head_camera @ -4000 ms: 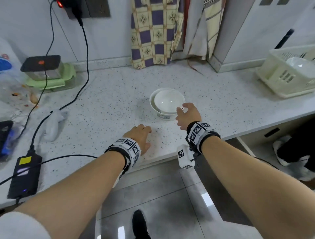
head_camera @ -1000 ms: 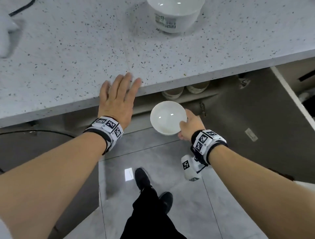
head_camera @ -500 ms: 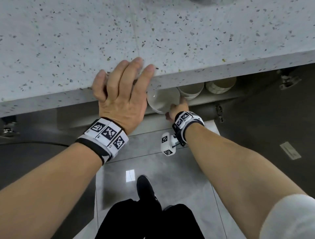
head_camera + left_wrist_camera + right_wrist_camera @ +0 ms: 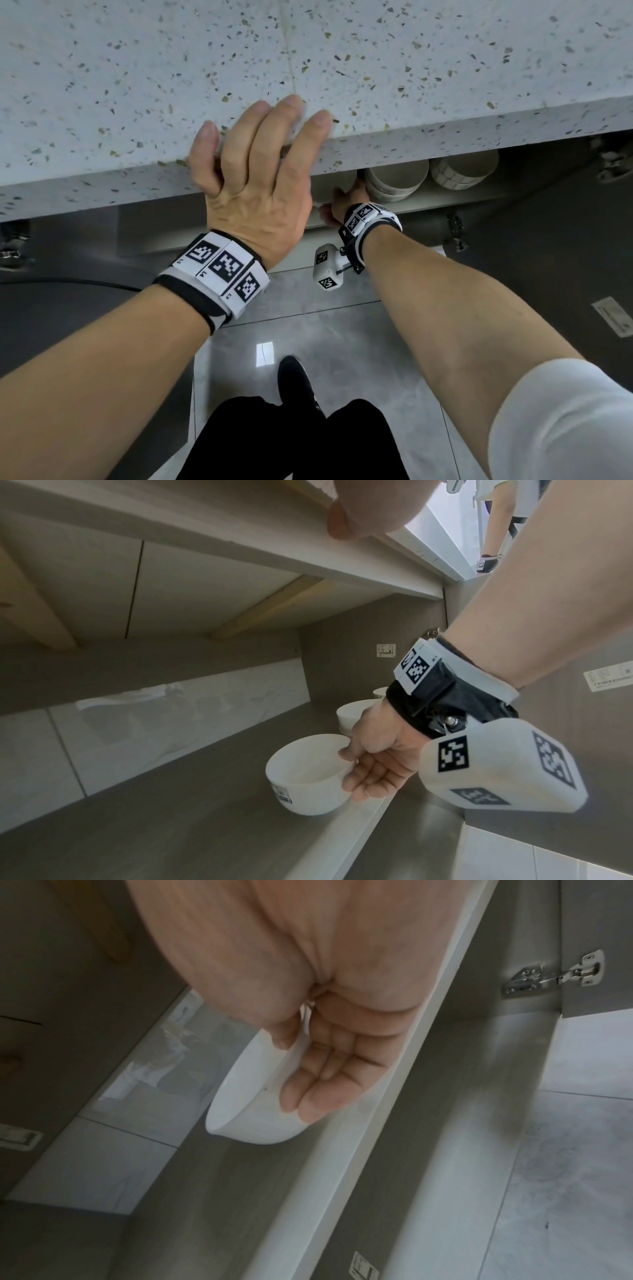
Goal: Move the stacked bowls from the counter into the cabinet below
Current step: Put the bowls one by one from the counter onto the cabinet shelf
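1. One white bowl sits just inside the cabinet shelf's front edge.
2. Reaching under the counter, the right hand pinches its rim, thumb inside, fingers outside.
3. Flat and relaxed, the left hand presses on the counter's front edge.

From my left wrist camera I look into the cabinet: my right hand grips a white bowl at its rim, thumb inside, fingers curled round the outer wall. The bowl sits upright at the front edge of the grey shelf, a small label on its side. Behind my wrist, further along the same edge, stands a second white bowl, and the rim of a third bowl peeks out beyond it. At the top, part of my left hand presses against the counter's underside.
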